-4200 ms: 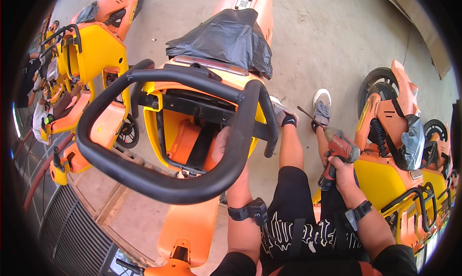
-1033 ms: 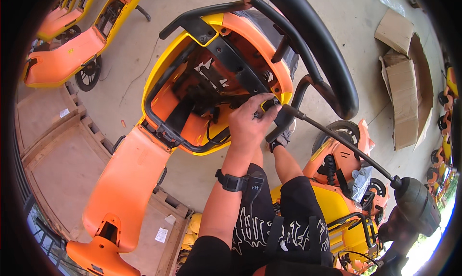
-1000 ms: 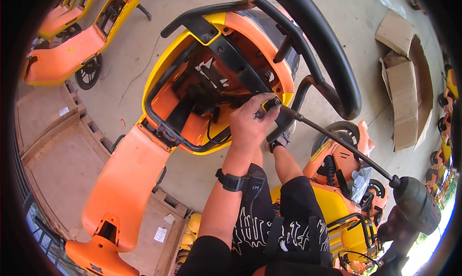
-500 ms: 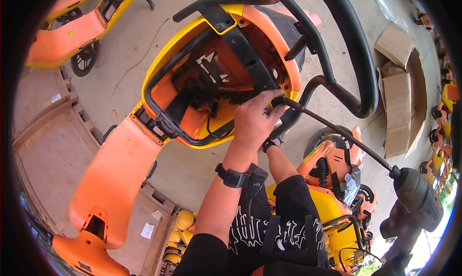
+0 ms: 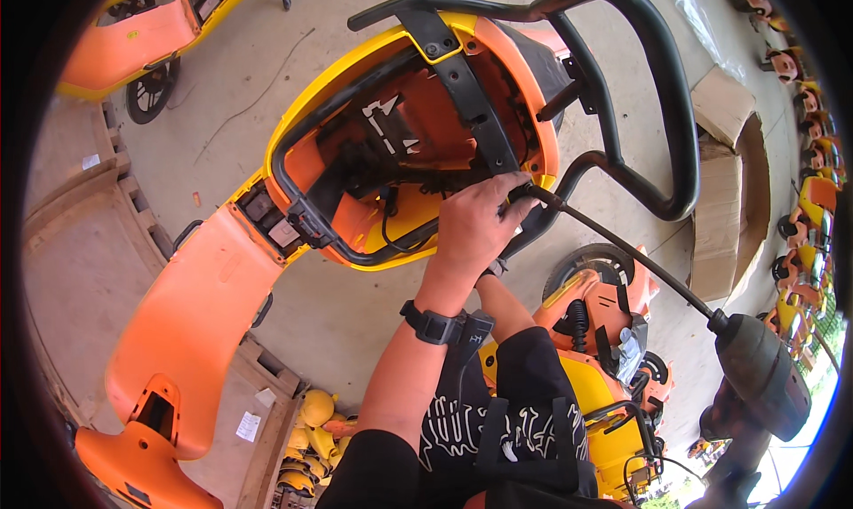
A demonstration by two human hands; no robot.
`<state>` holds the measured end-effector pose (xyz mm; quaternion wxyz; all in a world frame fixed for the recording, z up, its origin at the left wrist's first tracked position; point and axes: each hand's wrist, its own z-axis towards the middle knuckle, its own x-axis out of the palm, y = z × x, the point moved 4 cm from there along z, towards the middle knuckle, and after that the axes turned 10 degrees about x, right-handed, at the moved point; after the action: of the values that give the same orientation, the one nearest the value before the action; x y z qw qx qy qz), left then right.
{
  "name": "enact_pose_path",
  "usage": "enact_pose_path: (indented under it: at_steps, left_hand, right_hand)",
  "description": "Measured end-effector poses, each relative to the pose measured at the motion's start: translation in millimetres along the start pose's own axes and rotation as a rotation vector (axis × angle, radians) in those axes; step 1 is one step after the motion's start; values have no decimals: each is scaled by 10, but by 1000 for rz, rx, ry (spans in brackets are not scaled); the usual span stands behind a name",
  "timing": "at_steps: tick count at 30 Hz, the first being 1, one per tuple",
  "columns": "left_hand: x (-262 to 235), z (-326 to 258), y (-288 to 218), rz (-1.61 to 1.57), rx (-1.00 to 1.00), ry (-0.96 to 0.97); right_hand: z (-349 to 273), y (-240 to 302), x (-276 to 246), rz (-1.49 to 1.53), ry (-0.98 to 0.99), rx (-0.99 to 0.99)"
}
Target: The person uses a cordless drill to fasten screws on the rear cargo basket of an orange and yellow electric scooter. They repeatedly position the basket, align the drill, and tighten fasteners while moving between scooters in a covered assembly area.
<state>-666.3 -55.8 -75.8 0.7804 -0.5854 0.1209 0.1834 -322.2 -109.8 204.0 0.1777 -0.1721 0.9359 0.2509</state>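
Observation:
An orange and yellow scooter body (image 5: pixel 355 91) lies open in front of me, ringed by a black tube bar (image 5: pixel 657 91). My left hand (image 5: pixel 475 229), a black watch on its wrist, is closed around the tip of a long black drill bit (image 5: pixel 622 251) where it meets the black frame at the shell's edge. The bit runs down and right to a dark power drill (image 5: pixel 760 376). My right hand (image 5: pixel 733 460) is a dark shape at the picture's rim, wrapped around the drill's handle.
A long orange panel (image 5: pixel 195 305) slants down at lower left. Flattened cardboard boxes (image 5: pixel 720 180) lie at the right. More orange scooters stand at top left (image 5: pixel 133 29), along the right edge (image 5: pixel 809 180) and by my knees (image 5: pixel 604 314). Yellow parts (image 5: pixel 311 416) are piled below.
Four seconds ago the drill hung low by my knee and my left hand rested on the shell. Now the bit is at the frame with my left hand around its tip, hardly moving over the last second.

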Motion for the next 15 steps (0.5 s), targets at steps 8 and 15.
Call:
enact_pose_path:
  at_steps: [8,15]
  left_hand:
    - [-23,2,18,-40,7,-17]
    - [-66,30,-16,-139,-68,39]
  right_hand:
    - [-48,204,75,-84,5,-30]
    - [-156,390,131,-182,14,-59]
